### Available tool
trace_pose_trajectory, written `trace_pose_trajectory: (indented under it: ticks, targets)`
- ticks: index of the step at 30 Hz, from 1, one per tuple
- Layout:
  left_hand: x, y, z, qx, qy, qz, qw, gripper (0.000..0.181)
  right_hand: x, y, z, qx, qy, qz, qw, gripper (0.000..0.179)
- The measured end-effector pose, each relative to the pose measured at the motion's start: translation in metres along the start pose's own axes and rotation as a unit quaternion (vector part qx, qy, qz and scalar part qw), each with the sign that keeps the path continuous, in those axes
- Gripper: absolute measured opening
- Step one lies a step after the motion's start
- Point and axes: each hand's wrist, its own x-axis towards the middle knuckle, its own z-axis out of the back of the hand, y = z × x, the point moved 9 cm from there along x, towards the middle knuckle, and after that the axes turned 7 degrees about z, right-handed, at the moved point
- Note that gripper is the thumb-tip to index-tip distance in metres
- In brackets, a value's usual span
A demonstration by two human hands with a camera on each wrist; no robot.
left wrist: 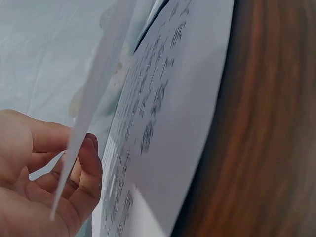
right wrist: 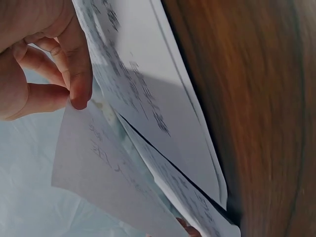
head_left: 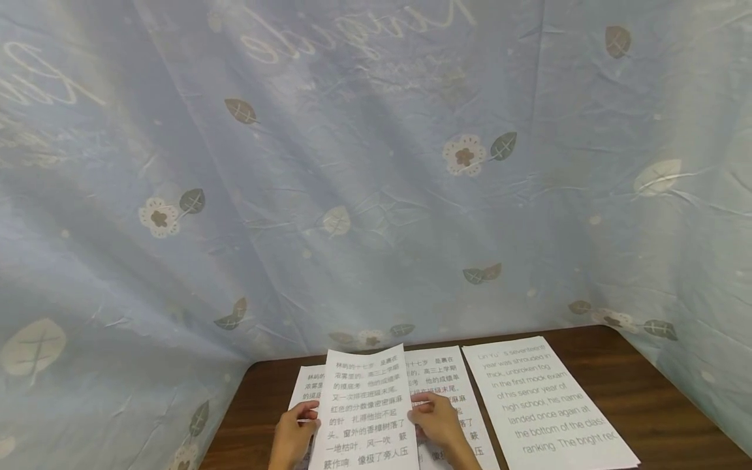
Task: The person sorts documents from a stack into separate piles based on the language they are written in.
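Note:
Both hands hold up one white sheet of paper printed with Chinese characters, raised and tilted over other sheets. My left hand pinches its left edge; in the left wrist view the left hand has thumb and fingers on either side of the sheet, seen nearly edge-on. On the right edge, my right hand pinches the paper; the right wrist view shows the right hand gripping the sheet between thumb and fingertips. Below lie a left paper pile and a middle paper pile, both in Chinese characters and partly hidden.
To the right lies a pile of sheets with English text, its edges slightly uneven. All the paper rests on a dark wooden table with rounded corners. A pale blue curtain with leaf and flower prints hangs behind and around the table.

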Motion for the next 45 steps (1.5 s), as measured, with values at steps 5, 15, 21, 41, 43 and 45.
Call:
trace_pose_trajectory:
  ticks: [5,15,21,41,43,45]
  targets:
    - [0.004,0.010,0.013,0.005,-0.007,0.007,0.9999,0.035,0.000,0.002,-0.016,0.007,0.005,-0.001,1.0000,0.041]
    - [0.008,0.030,0.031,0.012,-0.013,0.027,0.9995,0.036,0.002,0.001,-0.044,0.036,0.019,-0.002,0.9992,0.041]
    - [0.010,0.038,0.041,0.013,-0.011,0.036,0.9992,0.036,0.001,0.005,-0.057,0.042,0.025,0.020,0.9986,0.040]
    - [0.016,0.057,0.061,0.024,-0.007,0.052,0.9983,0.038,-0.002,0.012,-0.084,0.041,0.012,0.008,0.9990,0.036]
    - [0.016,0.057,0.064,0.029,-0.014,0.049,0.9983,0.038,-0.001,0.014,-0.086,0.039,0.012,0.019,0.9990,0.035]
    - [0.017,0.056,0.066,0.032,-0.018,0.045,0.9983,0.037,-0.001,0.016,-0.087,0.038,0.011,0.026,0.9989,0.034]
